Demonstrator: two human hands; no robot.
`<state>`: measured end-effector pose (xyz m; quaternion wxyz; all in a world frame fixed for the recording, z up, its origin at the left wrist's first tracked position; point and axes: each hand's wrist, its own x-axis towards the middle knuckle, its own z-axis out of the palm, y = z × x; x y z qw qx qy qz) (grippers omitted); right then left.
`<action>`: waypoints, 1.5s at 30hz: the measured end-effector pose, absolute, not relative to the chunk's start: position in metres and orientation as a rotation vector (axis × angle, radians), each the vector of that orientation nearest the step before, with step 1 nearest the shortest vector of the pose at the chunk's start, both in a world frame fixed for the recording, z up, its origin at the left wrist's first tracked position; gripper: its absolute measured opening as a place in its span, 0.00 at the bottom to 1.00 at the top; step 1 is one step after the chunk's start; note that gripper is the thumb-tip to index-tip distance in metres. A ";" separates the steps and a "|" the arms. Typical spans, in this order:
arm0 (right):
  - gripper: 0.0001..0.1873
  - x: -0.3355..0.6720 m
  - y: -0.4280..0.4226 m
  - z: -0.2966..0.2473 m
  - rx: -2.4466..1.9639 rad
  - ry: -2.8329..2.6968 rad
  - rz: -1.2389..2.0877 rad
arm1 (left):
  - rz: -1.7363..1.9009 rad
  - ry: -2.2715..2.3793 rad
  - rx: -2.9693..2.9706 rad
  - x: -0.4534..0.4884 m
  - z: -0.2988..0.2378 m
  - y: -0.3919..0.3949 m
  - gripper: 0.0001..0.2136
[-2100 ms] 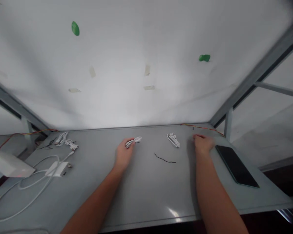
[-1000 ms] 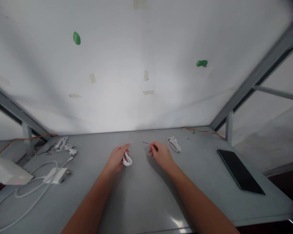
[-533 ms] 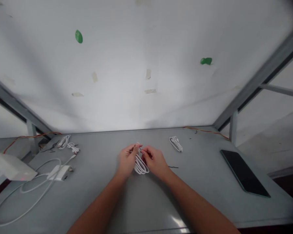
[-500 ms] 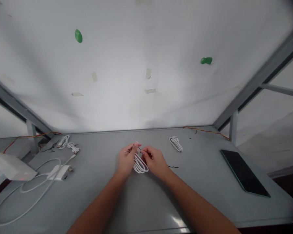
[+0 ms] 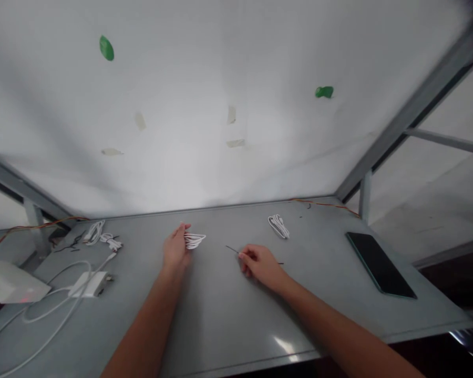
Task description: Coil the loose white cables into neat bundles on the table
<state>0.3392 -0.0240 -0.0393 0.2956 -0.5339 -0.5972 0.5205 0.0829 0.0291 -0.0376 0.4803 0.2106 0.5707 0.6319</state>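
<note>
My left hand (image 5: 176,249) is closed around a coiled white cable (image 5: 194,241), whose loops stick out to the right of the fingers. Between thumb and forefinger, my right hand (image 5: 261,264) pinches a thin black twist tie (image 5: 232,248) that points up and to the left. The two hands are apart, with grey tabletop between them. Another bundled white cable (image 5: 278,226) lies beyond my right hand. A second dark tie (image 5: 281,263) shows partly beside the right wrist.
At the left lie more white cables (image 5: 94,232), dark ties (image 5: 69,245), and a white power adapter (image 5: 87,284) with a long cord near a white box (image 5: 13,283). A black tablet-like slab (image 5: 380,265) rests at the right. A white wall panel (image 5: 181,131) rises behind the table.
My hands have moved apart. The left carries the coiled cable leftward, and the right holds the twist tie off the cable. The camera view has shifted slightly.
</note>
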 end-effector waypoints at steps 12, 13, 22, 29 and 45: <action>0.10 0.409 -0.048 -0.009 -1.851 -2.132 0.614 | 1.531 1.384 0.590 0.097 -0.039 0.028 0.17; 0.11 0.410 -0.048 -0.008 -1.879 -2.152 0.502 | 1.529 1.390 0.599 0.097 -0.039 0.028 0.17; 0.26 0.389 -0.048 -0.038 -1.745 -2.145 0.330 | 1.468 1.397 0.617 0.106 -0.039 0.025 0.16; 0.19 0.357 -0.058 -0.047 -1.429 -2.109 0.515 | 1.423 1.388 0.665 0.110 -0.041 0.023 0.15; 0.26 0.335 -0.021 0.004 -1.271 -2.282 0.500 | 1.346 1.300 1.038 0.132 -0.048 0.014 0.15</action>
